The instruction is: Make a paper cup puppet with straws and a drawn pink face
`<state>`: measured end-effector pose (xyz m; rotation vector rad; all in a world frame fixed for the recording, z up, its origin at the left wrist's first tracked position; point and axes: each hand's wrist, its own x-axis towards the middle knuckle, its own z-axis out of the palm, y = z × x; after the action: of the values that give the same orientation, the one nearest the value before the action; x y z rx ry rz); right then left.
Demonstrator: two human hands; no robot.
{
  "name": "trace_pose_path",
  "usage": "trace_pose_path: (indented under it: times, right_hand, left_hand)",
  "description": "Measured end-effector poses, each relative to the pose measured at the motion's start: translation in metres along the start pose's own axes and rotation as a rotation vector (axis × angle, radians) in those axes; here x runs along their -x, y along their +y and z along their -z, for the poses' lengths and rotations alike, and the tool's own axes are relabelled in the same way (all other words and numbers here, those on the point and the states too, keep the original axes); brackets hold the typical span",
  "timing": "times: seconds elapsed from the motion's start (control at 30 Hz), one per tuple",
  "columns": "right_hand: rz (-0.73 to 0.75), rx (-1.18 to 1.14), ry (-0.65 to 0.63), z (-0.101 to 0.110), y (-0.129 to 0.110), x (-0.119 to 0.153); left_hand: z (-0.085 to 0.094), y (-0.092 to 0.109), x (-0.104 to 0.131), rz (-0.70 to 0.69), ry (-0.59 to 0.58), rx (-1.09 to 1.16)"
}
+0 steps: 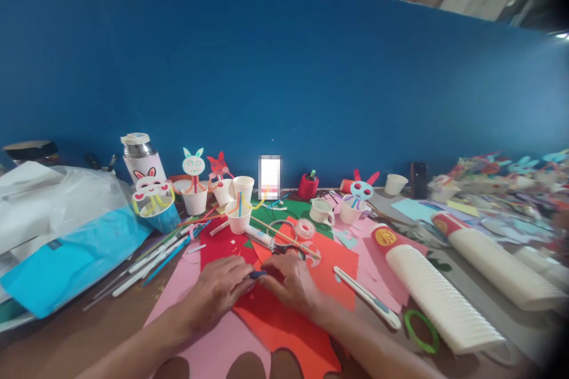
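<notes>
Edges with rounded cut-outs are seen nearest, on a pink sheet [222, 343] and an orange-red sheet [293, 323]. Room for moving is given by brown tabletop [75, 346] beside the left forearm; at right it is narrowed by one cutter [367, 297], one green ring [412, 336] and two cup stacks [444, 302]. Over the sheets, one small dark-blue object [258, 275] is pinched by the left hand [224, 281]; whether it is gripped by the right hand [293, 279], at its other end, cannot be told. Beyond, four eared faces [194, 163] are set in cups [194, 202] before a blue wall [284, 71].
</notes>
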<state>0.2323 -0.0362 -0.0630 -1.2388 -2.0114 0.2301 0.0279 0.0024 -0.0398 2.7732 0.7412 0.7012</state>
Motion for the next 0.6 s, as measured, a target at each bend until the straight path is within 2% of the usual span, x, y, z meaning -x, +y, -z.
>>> trace_pose_path:
  times: [0.1,0.23,0.4,0.6]
  right_hand:
    - [-0.02,-0.06,-0.041,-0.001,-0.002,-0.001]
    - [-0.117,-0.193,-0.003,0.001,-0.002,-0.003]
    - [-0.267,-0.355,0.079,0.006,0.002,-0.005]
    - [-0.337,-0.464,0.071,0.004,0.003,-0.005]
  left_hand:
    - [0.0,0.002,0.0,0.002,-0.018,-0.024]
    - [0.006,0.002,-0.003,0.036,-0.019,-0.044]
    - [0.018,0.003,-0.006,0.127,-0.05,0.051]
    - [0.022,0.009,-0.007,0.175,-0.088,0.053]
